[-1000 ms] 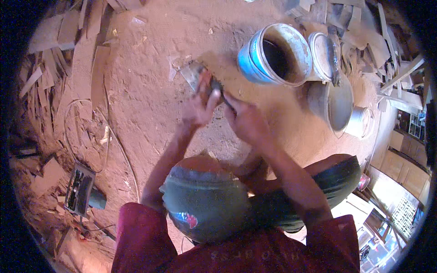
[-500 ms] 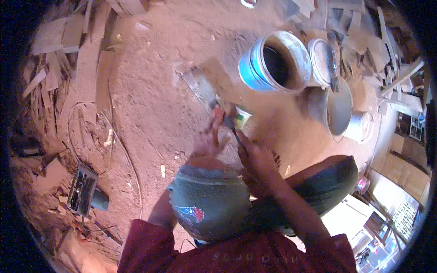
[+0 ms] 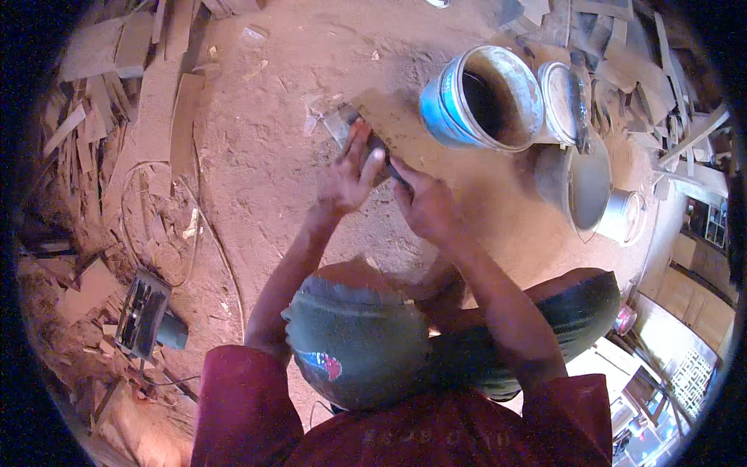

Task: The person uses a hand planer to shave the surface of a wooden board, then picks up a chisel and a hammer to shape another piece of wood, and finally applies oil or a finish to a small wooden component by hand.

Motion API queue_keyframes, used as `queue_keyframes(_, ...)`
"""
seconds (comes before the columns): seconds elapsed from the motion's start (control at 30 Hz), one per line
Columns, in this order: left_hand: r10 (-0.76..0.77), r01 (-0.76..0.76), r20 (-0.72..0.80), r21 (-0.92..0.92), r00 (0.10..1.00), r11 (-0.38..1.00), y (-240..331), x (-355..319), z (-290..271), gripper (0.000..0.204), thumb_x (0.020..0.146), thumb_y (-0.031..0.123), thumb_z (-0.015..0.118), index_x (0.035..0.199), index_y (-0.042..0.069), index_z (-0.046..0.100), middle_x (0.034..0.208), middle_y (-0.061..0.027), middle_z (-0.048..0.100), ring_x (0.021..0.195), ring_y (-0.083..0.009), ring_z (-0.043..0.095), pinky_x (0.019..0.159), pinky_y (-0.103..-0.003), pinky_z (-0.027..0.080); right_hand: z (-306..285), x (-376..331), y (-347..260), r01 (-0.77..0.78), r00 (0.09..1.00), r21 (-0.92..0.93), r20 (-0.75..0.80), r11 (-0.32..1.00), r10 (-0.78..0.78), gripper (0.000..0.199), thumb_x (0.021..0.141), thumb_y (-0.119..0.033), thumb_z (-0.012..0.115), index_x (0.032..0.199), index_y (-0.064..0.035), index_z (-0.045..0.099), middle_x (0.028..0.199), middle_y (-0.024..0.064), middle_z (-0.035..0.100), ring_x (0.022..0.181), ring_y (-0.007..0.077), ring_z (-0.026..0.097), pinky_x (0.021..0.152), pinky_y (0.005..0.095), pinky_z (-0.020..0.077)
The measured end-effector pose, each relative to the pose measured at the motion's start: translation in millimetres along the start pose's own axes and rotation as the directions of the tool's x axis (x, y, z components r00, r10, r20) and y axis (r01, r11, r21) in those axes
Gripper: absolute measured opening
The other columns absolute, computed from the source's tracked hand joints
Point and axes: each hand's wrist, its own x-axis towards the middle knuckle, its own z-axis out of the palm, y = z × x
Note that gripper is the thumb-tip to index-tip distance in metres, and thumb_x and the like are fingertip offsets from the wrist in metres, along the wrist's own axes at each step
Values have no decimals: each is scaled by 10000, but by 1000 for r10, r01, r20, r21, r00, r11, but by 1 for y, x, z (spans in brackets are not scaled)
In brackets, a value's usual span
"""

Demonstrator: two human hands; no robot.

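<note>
My right hand (image 3: 429, 206) is closed around the dark handle (image 3: 398, 173) of a narrow tool; its working end is hidden, so I cannot tell its exact kind. My left hand (image 3: 346, 177) reaches forward just beside it, fingers stretched out and pressed down at the tool's far end, thumb apart. Under the left fingertips lies a flat greyish slab (image 3: 338, 127) on the dirt, mostly covered by the hand. Both forearms come up on either side of my bent knee.
At the right stand a blue bucket (image 3: 451, 109) with dark contents, a tipped grey bucket (image 3: 587, 187) and a white bucket (image 3: 622, 218). Wood offcuts (image 3: 82, 132) pile up at the left. A cable (image 3: 218, 249) and an open tool case (image 3: 144, 315) lie nearer left.
Both hands have moved forward along the slab with the tool, covering more of it. A small green-and-white item near the right hand is out of sight now.
</note>
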Motion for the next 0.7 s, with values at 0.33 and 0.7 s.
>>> queue_keyframes(0.33,105,-95,-98,101,990,990,-9,17,-14,597,986,389,514,1479,78,388,1484,-196,444,1171,-396,602,788,-432,576,-1,-3,-14,-201,951,-50,230,978,207,565,872,-120,592,1424,-196,499,1106,279,640,1000,434,646,849,554,517)
queue_keyframes(0.7,42,-39,-55,62,998,997,-3,-3,-8,653,978,432,517,1517,111,337,1524,-172,400,1122,-401,628,775,-430,577,-10,-11,-27,-169,941,-202,260,965,219,484,926,-188,599,1405,-162,528,851,258,683,758,376,700,735,528,542)
